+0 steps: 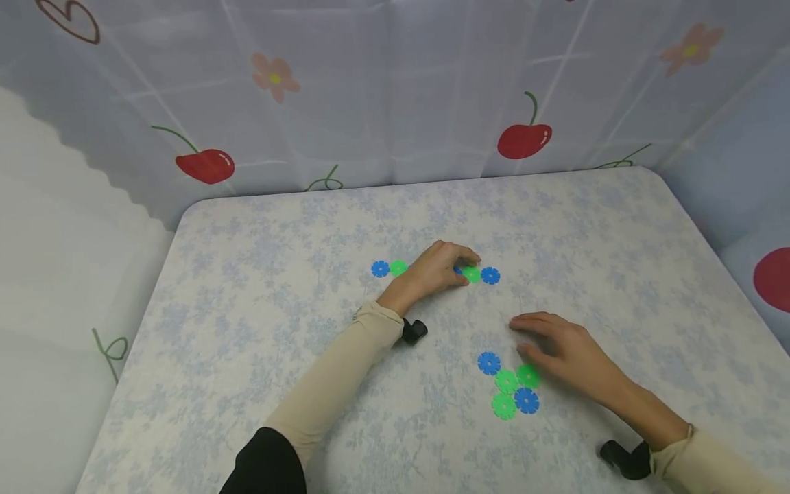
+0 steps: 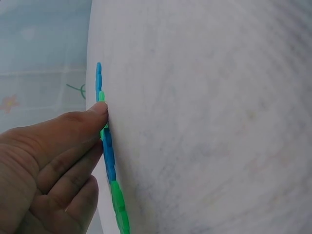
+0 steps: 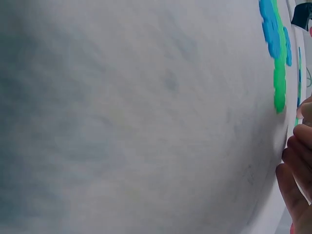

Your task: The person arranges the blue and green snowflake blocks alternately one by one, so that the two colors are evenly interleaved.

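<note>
A row of blue and green notched plastic discs lies across the table, with a blue disc [image 1: 380, 269] and a green disc [image 1: 398, 267] at its left end. My left hand [image 1: 434, 267] covers the row's middle. Its thumb and fingertips grip the edges of a green disc [image 1: 472, 274], beside the blue disc [image 1: 490, 276] at the right end. In the left wrist view, the thumb [image 2: 92, 119] hides part of that green disc. My right hand [image 1: 574, 353] holds nothing, its fingers loosely bent, near a green disc [image 1: 528, 375] in the closer cluster.
The closer cluster also has a blue disc [image 1: 489, 363], two green ones, one of them lowest [image 1: 504, 405], and another blue disc [image 1: 527, 400]. A patterned cloth covers the table [image 1: 247, 288]. Behind it hangs a curtain [image 1: 382, 89] printed with cherries and flowers.
</note>
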The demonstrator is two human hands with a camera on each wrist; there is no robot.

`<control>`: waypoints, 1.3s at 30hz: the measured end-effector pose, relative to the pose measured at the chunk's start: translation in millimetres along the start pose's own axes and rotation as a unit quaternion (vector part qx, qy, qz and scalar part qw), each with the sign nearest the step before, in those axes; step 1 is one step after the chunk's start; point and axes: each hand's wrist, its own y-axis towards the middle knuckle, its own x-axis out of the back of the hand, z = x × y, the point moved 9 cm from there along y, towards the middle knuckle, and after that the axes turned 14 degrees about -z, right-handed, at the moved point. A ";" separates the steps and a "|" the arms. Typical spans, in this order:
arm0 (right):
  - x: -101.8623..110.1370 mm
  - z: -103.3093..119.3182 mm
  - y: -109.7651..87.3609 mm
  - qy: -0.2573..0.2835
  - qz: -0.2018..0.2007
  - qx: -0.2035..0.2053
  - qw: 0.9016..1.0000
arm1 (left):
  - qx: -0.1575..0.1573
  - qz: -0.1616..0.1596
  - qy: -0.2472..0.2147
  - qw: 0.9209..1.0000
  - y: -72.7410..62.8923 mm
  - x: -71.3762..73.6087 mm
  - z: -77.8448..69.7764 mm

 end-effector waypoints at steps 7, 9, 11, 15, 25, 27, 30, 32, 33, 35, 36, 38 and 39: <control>5.2 6.0 -29.8 -0.015 -0.004 0.029 0.999 | 0.000 0.002 -0.006 1.000 0.1 -0.8 0.4; 6.0 7.9 -35.7 -0.014 -0.010 0.034 0.999 | -0.002 0.001 -0.005 1.000 0.5 -0.6 0.2; 6.6 9.5 -39.6 -0.009 -0.015 0.036 0.999 | -0.001 0.000 -0.004 1.000 0.5 0.2 0.3; 7.8 12.5 -43.8 -0.010 -0.023 0.049 0.998 | -0.002 -0.001 -0.007 1.000 0.4 0.7 0.4; 7.7 18.2 -45.2 0.002 -0.024 0.098 0.995 | -0.004 0.000 -0.004 1.000 0.0 -0.2 1.6; 7.4 19.0 -44.6 0.009 -0.020 0.105 0.994 | -0.005 0.001 -0.002 1.000 0.0 -1.6 2.0; 6.3 18.9 -44.6 0.014 -0.017 0.108 0.994 | -0.007 0.001 -0.001 1.000 -0.2 -2.6 1.6; 6.1 18.0 -44.4 0.011 -0.020 0.106 0.994 | -0.006 0.003 0.001 1.000 -0.2 -2.9 1.1; 6.2 17.9 -44.4 0.011 -0.022 0.107 0.994 | -0.007 0.003 0.003 1.000 -0.1 -3.0 0.5; 6.8 17.5 -44.4 0.007 -0.028 0.106 0.994 | -0.008 0.010 0.010 1.000 0.2 -3.8 -1.5; 7.4 17.2 -44.5 0.003 -0.031 0.106 0.994 | -0.009 0.013 0.014 1.000 0.3 -4.4 -2.8; 8.4 16.7 -45.2 -0.007 -0.034 0.105 0.994 | -0.012 0.018 0.022 1.000 0.6 -5.5 -5.4; 9.1 16.4 -46.0 -0.014 -0.034 0.105 0.994 | -0.015 0.021 0.024 0.999 0.7 -6.2 -7.3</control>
